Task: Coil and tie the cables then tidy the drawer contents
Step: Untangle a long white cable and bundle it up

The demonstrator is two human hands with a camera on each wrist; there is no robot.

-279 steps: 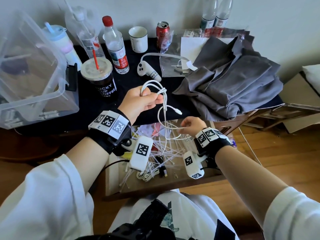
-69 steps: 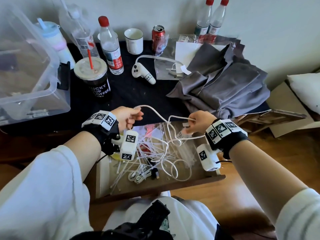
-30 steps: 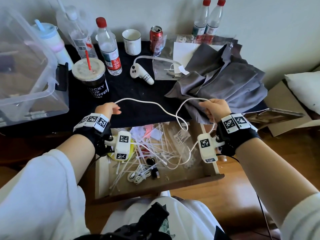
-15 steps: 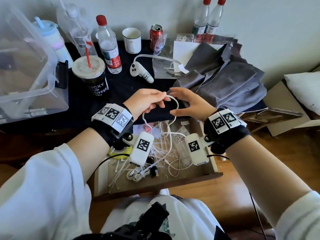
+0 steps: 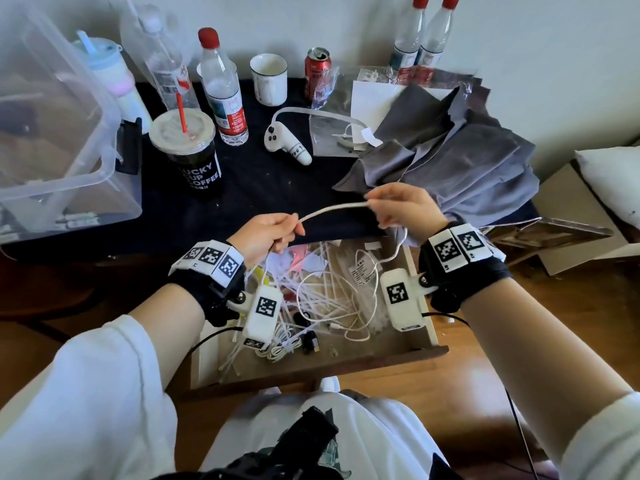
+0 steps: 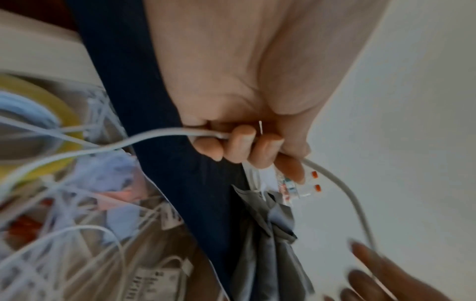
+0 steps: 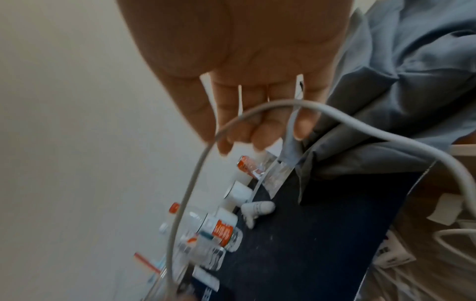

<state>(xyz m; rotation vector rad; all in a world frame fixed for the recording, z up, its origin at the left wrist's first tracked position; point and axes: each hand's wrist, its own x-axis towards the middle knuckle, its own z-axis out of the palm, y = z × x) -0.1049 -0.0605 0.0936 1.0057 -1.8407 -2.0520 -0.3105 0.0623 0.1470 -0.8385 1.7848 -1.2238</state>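
A white cable (image 5: 332,209) arches between both hands above the open wooden drawer (image 5: 311,370). My left hand (image 5: 268,233) grips it with curled fingers (image 6: 239,144), and strands (image 6: 154,134) trail down from the fist into the drawer. My right hand (image 5: 398,206) pinches the cable's other part; the rest (image 5: 394,251) hangs into the drawer. In the right wrist view the cable (image 7: 195,169) loops across the curled fingers (image 7: 260,126). Loose white cables and zip ties (image 5: 329,299) lie tangled in the drawer, with a small coiled white cable (image 5: 277,351) near its front.
The dark tabletop (image 5: 263,188) behind the drawer holds a coffee cup (image 5: 188,157), bottles (image 5: 221,91), a mug (image 5: 268,77), a can (image 5: 317,72), a white controller (image 5: 285,145), grey cloth (image 5: 450,150) and a clear storage bin (image 5: 59,126) at left. Cardboard (image 5: 571,220) lies at right.
Half a second ago the hands met with a small loop of cable between them. They have since drawn apart, the right hand moving rightwards, stretching a short span of cable between them.
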